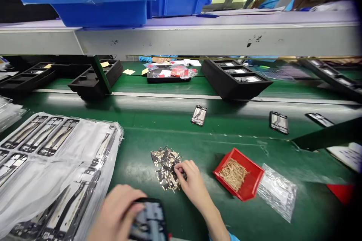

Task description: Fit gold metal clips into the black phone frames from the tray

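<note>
My left hand [115,211], blurred by motion, grips a black phone frame [151,220] by its left edge, low in the view. At the middle of the bench my right hand [192,180] has thumb and fingers pinched together at the right side of a heap of small black and gold parts [166,169]. Whether one of those parts is between the fingertips is hidden. Right of that hand stands a red bin [256,180] with many thin tan pieces [233,173] inside.
Trays of phone frames under plastic film [68,173] lie left. More phone frames [199,115] [279,122] rest on the green bench, beyond the heap and right. A clear plastic bag [278,192] lies beside the bin. A shelf with blue bins [98,11] crosses above; a co-worker's hands [161,60] show behind.
</note>
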### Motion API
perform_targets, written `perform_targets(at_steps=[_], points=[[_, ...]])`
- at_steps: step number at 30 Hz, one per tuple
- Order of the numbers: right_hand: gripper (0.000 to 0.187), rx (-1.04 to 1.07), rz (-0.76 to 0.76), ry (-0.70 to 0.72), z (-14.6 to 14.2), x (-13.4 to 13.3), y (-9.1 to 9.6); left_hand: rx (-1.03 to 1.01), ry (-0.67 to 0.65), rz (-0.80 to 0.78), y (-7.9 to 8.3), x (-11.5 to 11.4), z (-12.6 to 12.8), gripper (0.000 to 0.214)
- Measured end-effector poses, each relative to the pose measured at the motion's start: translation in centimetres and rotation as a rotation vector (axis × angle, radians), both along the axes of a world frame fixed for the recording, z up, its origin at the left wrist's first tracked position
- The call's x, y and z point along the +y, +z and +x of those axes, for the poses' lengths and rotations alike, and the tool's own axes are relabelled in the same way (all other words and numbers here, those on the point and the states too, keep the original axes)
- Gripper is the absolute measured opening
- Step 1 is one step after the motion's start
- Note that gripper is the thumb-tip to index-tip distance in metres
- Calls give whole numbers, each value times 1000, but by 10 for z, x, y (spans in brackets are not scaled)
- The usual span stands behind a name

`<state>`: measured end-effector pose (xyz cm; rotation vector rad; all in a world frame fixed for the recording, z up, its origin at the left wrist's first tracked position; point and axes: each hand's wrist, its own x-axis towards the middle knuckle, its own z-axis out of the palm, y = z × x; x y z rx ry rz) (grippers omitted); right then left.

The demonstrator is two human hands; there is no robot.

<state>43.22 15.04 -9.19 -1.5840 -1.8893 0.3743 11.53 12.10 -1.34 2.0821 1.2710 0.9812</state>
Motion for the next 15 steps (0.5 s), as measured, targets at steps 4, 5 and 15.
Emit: perform_targets(at_steps=[4,5,15], points=[[11,-68,-26,83,-29,8,-2,121,-365,58,-51,-12,70,25],[10,-81,-34,95,-34,11,-3,130,-395,64,-63,-15,79,24],[13,79,-121,194,-51,-1,22,-186,172,-272,-75,11,71,34]])
